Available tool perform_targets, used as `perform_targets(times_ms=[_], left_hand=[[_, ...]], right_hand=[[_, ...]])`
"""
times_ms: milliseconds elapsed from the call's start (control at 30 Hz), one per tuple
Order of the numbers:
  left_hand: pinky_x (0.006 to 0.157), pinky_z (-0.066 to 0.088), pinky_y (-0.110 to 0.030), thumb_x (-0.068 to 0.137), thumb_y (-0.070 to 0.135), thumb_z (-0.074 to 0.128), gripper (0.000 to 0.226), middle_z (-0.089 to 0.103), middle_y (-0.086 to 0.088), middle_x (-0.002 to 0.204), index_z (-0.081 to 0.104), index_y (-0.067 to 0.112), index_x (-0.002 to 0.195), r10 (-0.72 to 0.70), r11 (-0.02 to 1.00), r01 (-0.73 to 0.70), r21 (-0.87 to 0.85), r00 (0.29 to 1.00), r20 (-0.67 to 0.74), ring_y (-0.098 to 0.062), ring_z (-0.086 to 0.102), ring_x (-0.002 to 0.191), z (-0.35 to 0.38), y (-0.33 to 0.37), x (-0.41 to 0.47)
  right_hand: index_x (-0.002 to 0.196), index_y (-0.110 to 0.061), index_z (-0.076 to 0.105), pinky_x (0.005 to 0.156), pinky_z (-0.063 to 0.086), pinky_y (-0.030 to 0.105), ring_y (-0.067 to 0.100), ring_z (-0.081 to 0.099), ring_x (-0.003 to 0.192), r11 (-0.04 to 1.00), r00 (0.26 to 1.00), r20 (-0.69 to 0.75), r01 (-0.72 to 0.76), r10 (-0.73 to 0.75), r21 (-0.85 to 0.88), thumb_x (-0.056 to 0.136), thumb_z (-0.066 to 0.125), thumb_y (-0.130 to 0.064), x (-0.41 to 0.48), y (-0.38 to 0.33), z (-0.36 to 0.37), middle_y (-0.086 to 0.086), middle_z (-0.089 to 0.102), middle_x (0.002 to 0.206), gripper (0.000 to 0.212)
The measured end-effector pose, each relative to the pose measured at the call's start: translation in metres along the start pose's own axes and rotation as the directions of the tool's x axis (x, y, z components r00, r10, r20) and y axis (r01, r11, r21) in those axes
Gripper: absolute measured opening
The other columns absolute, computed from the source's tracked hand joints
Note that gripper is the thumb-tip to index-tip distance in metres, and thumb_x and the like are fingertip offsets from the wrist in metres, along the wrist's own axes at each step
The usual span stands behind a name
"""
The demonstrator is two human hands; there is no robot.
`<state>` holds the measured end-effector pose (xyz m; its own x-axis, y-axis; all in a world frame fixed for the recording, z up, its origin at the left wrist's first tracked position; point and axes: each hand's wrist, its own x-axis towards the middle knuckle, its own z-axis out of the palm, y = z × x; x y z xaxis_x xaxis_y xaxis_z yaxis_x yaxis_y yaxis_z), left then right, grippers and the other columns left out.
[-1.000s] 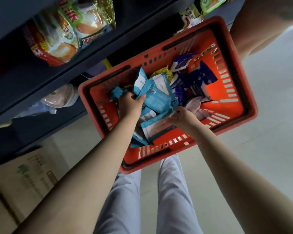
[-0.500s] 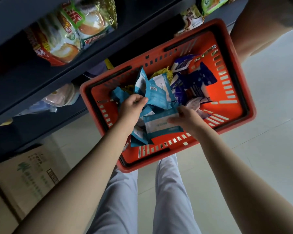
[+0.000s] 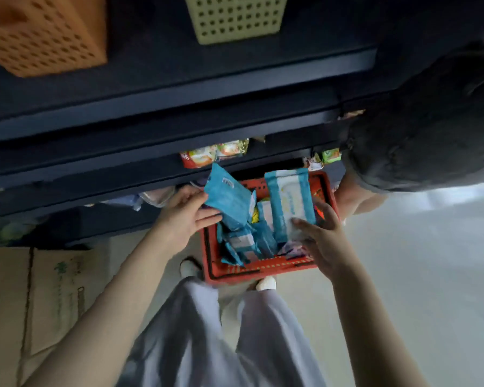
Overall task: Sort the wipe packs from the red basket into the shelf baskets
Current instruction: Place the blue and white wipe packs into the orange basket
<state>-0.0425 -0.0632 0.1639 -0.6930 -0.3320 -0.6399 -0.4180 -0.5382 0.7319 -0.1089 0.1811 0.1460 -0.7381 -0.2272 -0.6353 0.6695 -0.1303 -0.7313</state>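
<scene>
- A blue wipe pack (image 3: 228, 201) was held tilted above the red basket's (image 3: 263, 270) left side.
- A longer blue-and-white wipe pack (image 3: 289, 199) stood upright over its right side.
- More blue packs (image 3: 243, 244) lay jumbled inside.
- An orange basket (image 3: 45, 34) and a pale yellow basket (image 3: 235, 18) sat on the shelves above.

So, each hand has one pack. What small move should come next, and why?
Probably lift both packs up toward the shelf. The left hand holds a blue pack and the right hand a blue-and-white pack, both above the red basket, and the orange basket and pale green basket sit higher up.
</scene>
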Motion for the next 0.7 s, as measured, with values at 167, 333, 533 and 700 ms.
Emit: perform_targets(times_ms=[167,333,533,700], left_hand=[[0.070,0.060,-0.043,0.097,0.001,0.042,0.033,0.072,-0.020,0.096,0.049,0.012,0.066,0.142,0.942,-0.127,-0.310,0.990,0.025,-0.036,0.072,0.088,-0.035,0.050,-0.077],[0.073,0.061,-0.038,0.097,0.003,0.043,0.030,0.071,-0.021,0.103,0.045,0.012,0.069,0.230,0.906,-0.234,-0.354,0.972,-0.054,-0.031,0.071,0.093,-0.085,0.100,-0.125],[0.073,0.061,-0.036,0.097,0.000,0.044,0.027,0.072,-0.018,0.094,0.046,0.009,0.072,0.281,0.848,-0.296,-0.439,0.954,-0.101,-0.025,0.073,0.086,-0.164,0.153,-0.145],[0.071,0.061,-0.034,0.095,-0.006,0.047,0.024,0.072,-0.019,0.080,0.048,0.007,0.074,0.350,0.839,-0.378,-0.392,0.926,-0.144,-0.023,0.073,0.075,-0.218,0.192,-0.146]], right_hand=[[0.112,-0.010,0.063,0.076,0.060,0.037,0.024,0.071,0.092,0.998,0.971,0.233,0.056,-0.056,0.006,0.087,0.059,0.003,-0.047,-0.050,0.062,0.009,0.073,0.106,0.028],[0.113,-0.011,0.065,0.085,0.055,0.042,0.025,0.069,0.101,0.998,0.970,0.234,0.055,-0.062,0.036,0.092,0.062,-0.019,-0.074,-0.089,0.143,0.009,0.072,0.113,0.023],[0.124,-0.008,0.060,0.092,0.052,0.047,0.025,0.067,0.107,0.986,0.961,0.225,0.148,-0.163,0.078,0.088,0.066,-0.015,-0.097,-0.092,0.255,0.010,0.070,0.117,0.037],[0.126,-0.010,0.056,0.082,0.057,0.040,0.023,0.068,0.107,0.973,0.939,0.260,0.199,-0.224,0.119,0.090,0.064,-0.011,-0.109,-0.080,0.332,0.009,0.069,0.119,0.037]])
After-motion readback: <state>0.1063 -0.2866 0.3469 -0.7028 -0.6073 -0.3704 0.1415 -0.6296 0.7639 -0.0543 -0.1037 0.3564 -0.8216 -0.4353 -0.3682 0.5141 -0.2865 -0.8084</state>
